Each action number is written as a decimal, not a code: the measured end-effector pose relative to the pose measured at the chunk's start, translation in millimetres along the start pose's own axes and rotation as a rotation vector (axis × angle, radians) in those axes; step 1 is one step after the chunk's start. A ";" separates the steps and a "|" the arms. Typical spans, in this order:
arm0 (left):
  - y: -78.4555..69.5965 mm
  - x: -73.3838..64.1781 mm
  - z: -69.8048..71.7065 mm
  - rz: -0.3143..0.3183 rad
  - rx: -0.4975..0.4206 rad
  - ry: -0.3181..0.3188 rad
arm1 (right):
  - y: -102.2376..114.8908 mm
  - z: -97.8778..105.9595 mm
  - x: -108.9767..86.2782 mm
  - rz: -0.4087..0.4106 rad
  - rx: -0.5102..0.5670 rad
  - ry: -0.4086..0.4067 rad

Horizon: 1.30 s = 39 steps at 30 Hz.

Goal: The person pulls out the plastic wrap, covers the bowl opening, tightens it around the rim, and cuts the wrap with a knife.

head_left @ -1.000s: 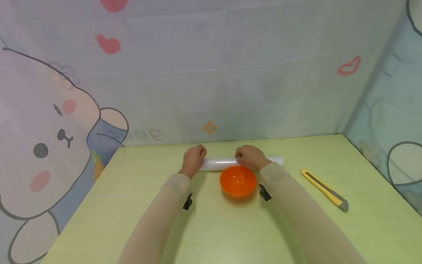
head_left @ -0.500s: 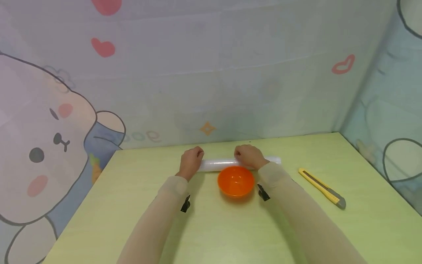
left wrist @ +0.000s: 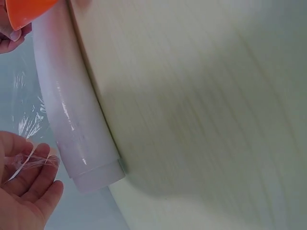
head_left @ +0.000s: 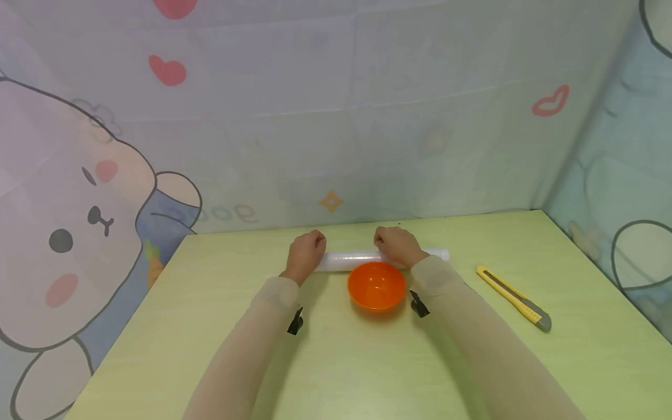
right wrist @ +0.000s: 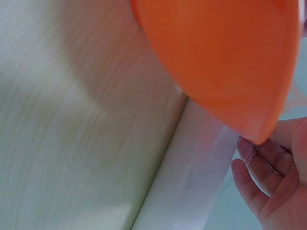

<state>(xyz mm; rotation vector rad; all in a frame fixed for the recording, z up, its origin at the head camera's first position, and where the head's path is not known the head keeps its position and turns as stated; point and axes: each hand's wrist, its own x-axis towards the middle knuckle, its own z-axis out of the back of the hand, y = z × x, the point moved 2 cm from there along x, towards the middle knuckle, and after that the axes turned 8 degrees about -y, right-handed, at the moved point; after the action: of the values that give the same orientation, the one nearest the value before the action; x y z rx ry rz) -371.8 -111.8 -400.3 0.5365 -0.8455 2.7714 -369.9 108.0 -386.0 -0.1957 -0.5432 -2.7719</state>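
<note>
A white roll of cling film (head_left: 346, 261) lies crosswise on the table behind an orange bowl (head_left: 377, 289). At the roll's left end, my left hand (head_left: 306, 252) pinches the loose clear film (left wrist: 31, 122) between thumb and fingers, as the left wrist view shows. My right hand (head_left: 400, 245) is above and behind the roll, right of centre. In the right wrist view its curled fingers (right wrist: 250, 179) hold the film's edge, partly hidden by the bowl. The film stretches between both hands, just off the roll.
A yellow utility knife (head_left: 514, 298) lies on the table (head_left: 157, 350) to the right, beyond my right sleeve. A printed cloth backdrop (head_left: 420, 146) hangs along the table's back edge and at both sides. Black clips (head_left: 296, 321) hang from my sleeves.
The head view has shifted slightly. Both hands keep the same hold on the film, and the roll, bowl and knife stay in place.
</note>
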 end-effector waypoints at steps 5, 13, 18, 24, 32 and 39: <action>-3.7 2.0 -0.4 -0.023 0.006 0.055 | 2.0 1.4 -0.3 -0.017 0.024 0.000; -29.9 4.3 -11.8 -0.281 0.183 0.173 | 0.5 0.2 1.8 -0.022 0.023 -0.006; -41.1 3.7 -19.6 -0.355 0.240 0.215 | -0.7 -0.8 2.2 -0.031 0.033 -0.002; -40.1 4.2 -23.2 -0.331 0.254 0.155 | -1.5 0.9 0.7 -0.035 0.040 -0.003; -39.7 4.6 -21.9 -0.313 0.244 0.108 | -7.8 -1.7 -1.5 0.005 0.052 -0.007; -37.9 5.7 -22.7 -0.268 0.228 0.117 | -24.3 3.1 -9.0 0.037 0.093 0.072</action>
<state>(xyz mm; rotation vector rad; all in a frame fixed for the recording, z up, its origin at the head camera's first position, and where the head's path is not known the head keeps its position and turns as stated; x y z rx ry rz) -372.7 -67.4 -396.6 0.4782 -0.4018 2.6323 -369.1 133.1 -393.3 -0.0834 -0.6419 -2.6989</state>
